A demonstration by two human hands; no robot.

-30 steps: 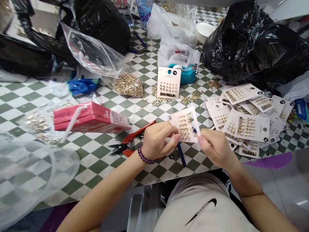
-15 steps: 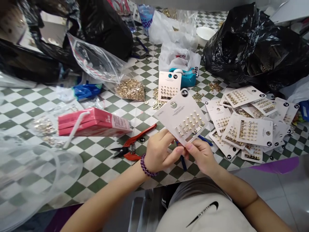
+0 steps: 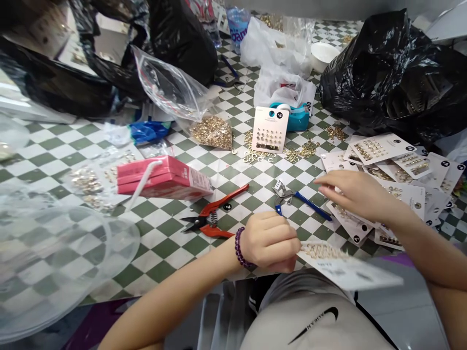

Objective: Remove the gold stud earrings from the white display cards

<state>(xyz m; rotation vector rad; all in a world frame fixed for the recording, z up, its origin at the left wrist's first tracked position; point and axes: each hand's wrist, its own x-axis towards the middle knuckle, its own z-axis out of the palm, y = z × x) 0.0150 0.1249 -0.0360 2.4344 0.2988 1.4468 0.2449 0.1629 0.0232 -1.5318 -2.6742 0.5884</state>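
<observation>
My left hand (image 3: 272,240), with a purple bead bracelet at the wrist, is closed on the edge of an earring card (image 3: 350,270). The card tilts nearly flat near the table's front edge, its rows of studs seen at a slant. My right hand (image 3: 352,194) is empty, its fingers stretched to the left above a pile of earring cards (image 3: 381,148). Blue-handled pliers (image 3: 312,206) lie between the hands, beside a small white tag. Left of them are red-handled pruning shears (image 3: 204,221). Another earring card (image 3: 270,130) leans against a turquoise tape dispenser (image 3: 299,119).
Black plastic bags stand at the back left (image 3: 178,39) and back right (image 3: 365,73). A zip bag of gold pieces (image 3: 211,131) lies near loose gold rings (image 3: 255,154). A pink drink carton (image 3: 164,177) with a straw and a clear plastic lid (image 3: 120,253) are at left.
My right hand has let go of the earring card and moved right over the pile. My left hand has lowered the card and swung it to the right, uncovering the blue-handled pliers.
</observation>
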